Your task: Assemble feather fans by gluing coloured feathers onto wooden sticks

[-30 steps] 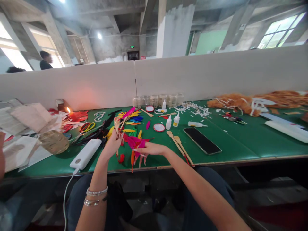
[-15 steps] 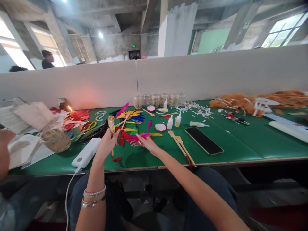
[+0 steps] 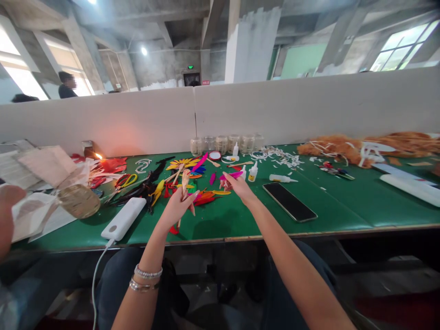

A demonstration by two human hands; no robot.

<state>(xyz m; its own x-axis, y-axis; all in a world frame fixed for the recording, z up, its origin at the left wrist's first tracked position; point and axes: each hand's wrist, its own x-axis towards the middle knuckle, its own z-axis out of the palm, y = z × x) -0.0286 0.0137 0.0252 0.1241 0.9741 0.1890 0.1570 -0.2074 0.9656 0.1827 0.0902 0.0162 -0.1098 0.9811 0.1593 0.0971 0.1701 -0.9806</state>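
My left hand [image 3: 178, 206] is closed around a wooden spoon-shaped stick [image 3: 184, 179] with a pink feather [image 3: 200, 161] on it, held up over the green table [image 3: 240, 215]. My right hand [image 3: 237, 184] reaches farther out and pinches a pink feather [image 3: 232, 174] near the small glue bottles [image 3: 252, 172]. A pile of coloured feathers [image 3: 202, 196] lies on the table between the two hands. A fan of yellow and blue feathers [image 3: 187, 165] lies just behind it.
A black phone [image 3: 288, 201] lies right of my right hand. A white power bank [image 3: 123, 218] with a cable sits at the left, beside scissors [image 3: 124, 180], papers and a lit candle [image 3: 98, 156]. Jars [image 3: 227, 143] line the white partition. Orange fluff [image 3: 337, 144] is piled far right. Another person's hand [image 3: 7, 215] shows at the left edge.
My right hand lifted a pink feather from the pile and moved forward and right toward the glue bottles. My left hand shifted right with the stick.
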